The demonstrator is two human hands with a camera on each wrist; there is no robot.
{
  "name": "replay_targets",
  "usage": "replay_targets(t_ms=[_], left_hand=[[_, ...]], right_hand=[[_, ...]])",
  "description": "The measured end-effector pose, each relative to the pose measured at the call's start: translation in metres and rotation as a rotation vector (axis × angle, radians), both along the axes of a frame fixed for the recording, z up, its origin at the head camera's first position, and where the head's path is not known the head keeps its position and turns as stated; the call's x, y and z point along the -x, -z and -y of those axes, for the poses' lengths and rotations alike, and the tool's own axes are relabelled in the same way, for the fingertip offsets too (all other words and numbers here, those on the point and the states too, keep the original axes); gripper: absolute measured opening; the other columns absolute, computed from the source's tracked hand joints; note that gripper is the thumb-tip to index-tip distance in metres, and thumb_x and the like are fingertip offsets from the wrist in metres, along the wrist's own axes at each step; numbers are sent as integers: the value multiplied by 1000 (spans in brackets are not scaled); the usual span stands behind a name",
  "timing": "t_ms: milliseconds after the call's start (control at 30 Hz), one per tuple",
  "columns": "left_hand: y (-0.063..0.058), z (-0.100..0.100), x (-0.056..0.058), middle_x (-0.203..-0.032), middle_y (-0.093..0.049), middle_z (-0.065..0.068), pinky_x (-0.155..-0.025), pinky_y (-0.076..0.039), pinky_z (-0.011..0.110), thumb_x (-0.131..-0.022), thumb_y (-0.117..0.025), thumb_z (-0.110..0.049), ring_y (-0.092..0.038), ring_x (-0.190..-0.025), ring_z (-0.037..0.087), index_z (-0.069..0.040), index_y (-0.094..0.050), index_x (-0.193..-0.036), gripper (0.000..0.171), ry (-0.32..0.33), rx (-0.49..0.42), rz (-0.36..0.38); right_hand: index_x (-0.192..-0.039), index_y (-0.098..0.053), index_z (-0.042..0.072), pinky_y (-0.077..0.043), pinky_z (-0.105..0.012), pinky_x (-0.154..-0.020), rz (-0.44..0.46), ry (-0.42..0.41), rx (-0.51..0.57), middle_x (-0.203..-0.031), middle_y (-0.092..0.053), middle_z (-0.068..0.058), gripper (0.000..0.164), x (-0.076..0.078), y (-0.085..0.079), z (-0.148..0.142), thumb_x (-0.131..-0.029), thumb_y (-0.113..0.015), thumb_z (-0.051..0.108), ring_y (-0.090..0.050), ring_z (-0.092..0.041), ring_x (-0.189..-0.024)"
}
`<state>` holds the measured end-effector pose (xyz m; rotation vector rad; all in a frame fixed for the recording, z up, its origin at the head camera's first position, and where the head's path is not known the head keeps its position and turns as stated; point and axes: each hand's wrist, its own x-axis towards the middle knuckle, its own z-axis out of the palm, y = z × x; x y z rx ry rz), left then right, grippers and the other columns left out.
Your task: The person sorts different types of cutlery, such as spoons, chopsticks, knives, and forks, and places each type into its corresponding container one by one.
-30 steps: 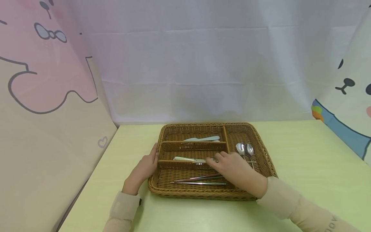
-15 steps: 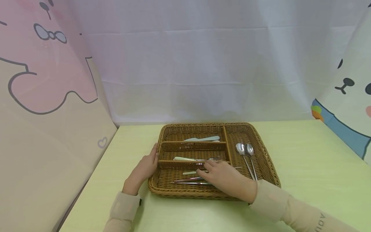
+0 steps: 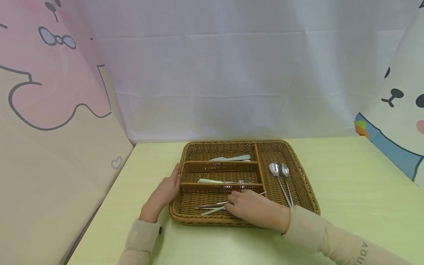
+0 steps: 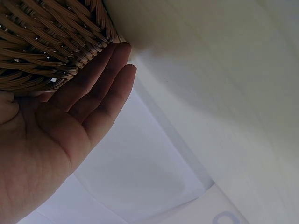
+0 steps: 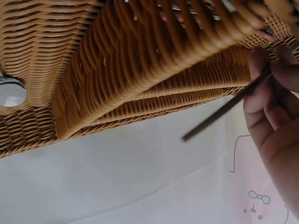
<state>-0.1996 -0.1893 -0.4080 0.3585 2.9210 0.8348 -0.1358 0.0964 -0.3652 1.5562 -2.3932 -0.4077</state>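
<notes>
A brown wicker cutlery tray [image 3: 192, 220] with dividers lies on the table. My right hand [image 3: 256, 208] is over its front compartment and pinches a thin chopstick [image 3: 212, 211] with a pale green end. The chopstick slants there, its far end reaching the divider at right. In the right wrist view, thumb and fingers close on the chopstick [image 5: 210, 122], which looks dark there. Beneath it lies a reddish-brown chopstick [image 3: 208, 206], partly hidden by the hand. My left hand [image 3: 168, 189] rests against the tray's left outer wall, its fingers [image 4: 107, 100] extended along the wicker.
Two spoons [image 3: 279, 173] lie in the right compartment. A fork [image 3: 245, 181] and a pale-handled utensil [image 3: 210, 181] are in the middle one. Pale blue-handled cutlery [image 3: 236, 158] lies in the back one. A white cloth [image 3: 212, 73] hangs behind the table.
My right hand has moved left and toward me, from the middle divider into the front compartment, carrying the chopstick, which now slants. The fork's tines have come into sight. The left hand stays.
</notes>
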Motion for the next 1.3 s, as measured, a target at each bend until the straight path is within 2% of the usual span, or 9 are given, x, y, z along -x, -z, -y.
replay_targets(t_ms=[133,300,400,600,800,1100,1300], left_hand=[[0,1,0,-45,-35,-2,-38,-32,27,-102,-23,-19,-25,-34,9,-5,-2,-146,51,2,-3,-3],[-1,1,0,-46,-36,-2,-38,-33,27,-101,-23,-19,-26,-34,10,-5,-2,-146,51,5,-3,-6],[-1,1,0,-46,-36,-2,-38,-32,27,-102,-23,-19,-25,-34,9,-5,-2,-146,51,7,-3,-3],[-1,1,1,-46,-37,-1,-39,-34,28,-102,-23,-20,-26,-34,10,-5,-2,-146,52,8,-2,-2],[-1,1,1,-48,-40,1,-40,-36,30,-102,-23,-20,-28,-35,10,-5,-2,-146,52,1,2,0],[-1,1,1,-48,-41,1,-40,-35,29,-102,-23,-20,-28,-35,10,-5,-3,-146,52,2,4,-6],[0,2,0,-46,-39,-1,-39,-34,28,-102,-24,-19,-27,-34,10,-4,-2,-146,52,12,-5,-9]], right_hand=[[-85,-66,17,-46,-15,-58,38,10,-39,-83,-60,6,12,-2,-1,2,-74,-71,15,-50,-6,-72],[-83,-68,18,-44,-13,-56,66,-8,-39,-85,-60,7,10,-4,0,2,-74,-71,18,-49,-5,-73],[-84,-68,18,-46,-14,-58,97,-20,-33,-90,-61,6,10,-5,0,2,-75,-71,17,-51,-5,-76],[-93,-69,16,-51,-17,-69,139,-15,-42,-106,-64,3,15,-5,0,2,-78,-69,14,-57,-8,-89],[-94,-69,15,-51,-15,-62,211,23,-51,-107,-64,3,18,-4,2,2,-77,-70,11,-57,-7,-86],[-93,-68,18,-50,-16,-62,191,29,-59,-93,-65,7,20,-3,1,1,-74,-71,12,-56,-5,-80],[-96,-66,17,-51,-21,-66,185,58,-37,-95,-67,5,21,-2,-1,-3,-78,-67,8,-58,-8,-83]])
